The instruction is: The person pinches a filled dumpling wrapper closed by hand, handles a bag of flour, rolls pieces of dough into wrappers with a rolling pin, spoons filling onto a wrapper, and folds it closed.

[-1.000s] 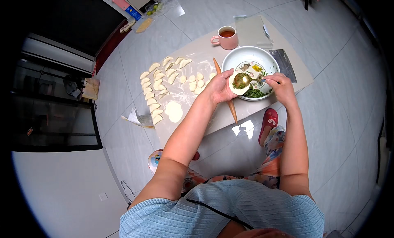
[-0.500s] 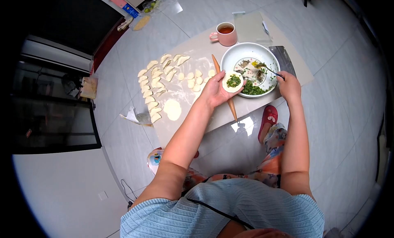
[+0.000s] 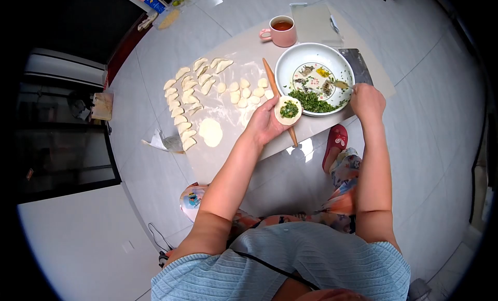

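Observation:
My left hand (image 3: 263, 126) is closed around the edge of a round dumpling wrapper (image 3: 279, 117), with chopped green filling (image 3: 289, 110) heaped in its middle. In my right hand (image 3: 369, 101) is the handle of a spoon (image 3: 342, 85), whose bowl end sits over the right inside of a large white bowl (image 3: 284, 59). Chopped greens (image 3: 313, 102) lie along the bowl's near side, and yellow, brown and dark patches show on its bottom. A wooden rolling pin (image 3: 269, 71) lies left of the bowl, partly hidden behind my left hand.
Several folded dumplings (image 3: 188, 97) line the left of the floured board (image 3: 228, 150). Small dough pieces (image 3: 245, 93) and flat wrappers (image 3: 210, 133) lie nearer the middle. Behind the bowl are a pink mug (image 3: 284, 38) of brown liquid and a clear lid (image 3: 316, 23); a dark flat blade (image 3: 357, 65) lies right.
The spoon has tilted and its bowl end has swung from the bowl's middle toward the right side. My left hand with the wrapper has drawn slightly nearer me. The whole view has shifted slightly.

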A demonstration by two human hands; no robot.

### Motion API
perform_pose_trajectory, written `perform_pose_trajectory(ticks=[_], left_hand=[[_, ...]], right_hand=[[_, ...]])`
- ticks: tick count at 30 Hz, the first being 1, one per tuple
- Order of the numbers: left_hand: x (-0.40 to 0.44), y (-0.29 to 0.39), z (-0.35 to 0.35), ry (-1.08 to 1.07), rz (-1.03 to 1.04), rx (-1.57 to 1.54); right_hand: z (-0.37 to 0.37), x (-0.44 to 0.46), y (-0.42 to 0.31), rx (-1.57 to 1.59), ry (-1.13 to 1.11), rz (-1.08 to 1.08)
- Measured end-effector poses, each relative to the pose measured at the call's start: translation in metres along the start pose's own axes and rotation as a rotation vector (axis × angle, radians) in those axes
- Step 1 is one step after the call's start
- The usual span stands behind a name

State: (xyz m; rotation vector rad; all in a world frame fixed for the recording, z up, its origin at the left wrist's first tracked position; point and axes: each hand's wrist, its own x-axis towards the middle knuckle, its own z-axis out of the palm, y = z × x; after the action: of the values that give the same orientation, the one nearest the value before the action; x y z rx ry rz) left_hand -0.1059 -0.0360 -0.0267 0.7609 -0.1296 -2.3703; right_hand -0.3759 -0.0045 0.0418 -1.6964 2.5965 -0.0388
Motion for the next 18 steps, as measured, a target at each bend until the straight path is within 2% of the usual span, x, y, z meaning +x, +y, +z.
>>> perform_pose_trajectory(ticks=[7,11,13,17,18], left_hand=[[-0.005,-0.003,-0.003,0.047,-0.011,0.009],[-0.006,-0.005,-0.002,0.055,-0.023,-0.009],[-0.006,-0.006,-0.002,0.053,-0.019,-0.003],[-0.006,-0.007,0.005,0.066,-0.019,0.012],[-0.006,-0.007,0.007,0.066,-0.017,0.015]], right_hand=[[-0.029,-0.03,-0.027,-0.088,-0.191,-0.02],[-0.017,-0.028,-0.03,0.069,-0.344,-0.021],[-0.005,-0.025,-0.027,0.284,-0.374,-0.01],[0.014,-0.018,-0.017,0.438,-0.363,-0.001],[0.015,-0.019,-0.016,0.469,-0.291,-0.008]])
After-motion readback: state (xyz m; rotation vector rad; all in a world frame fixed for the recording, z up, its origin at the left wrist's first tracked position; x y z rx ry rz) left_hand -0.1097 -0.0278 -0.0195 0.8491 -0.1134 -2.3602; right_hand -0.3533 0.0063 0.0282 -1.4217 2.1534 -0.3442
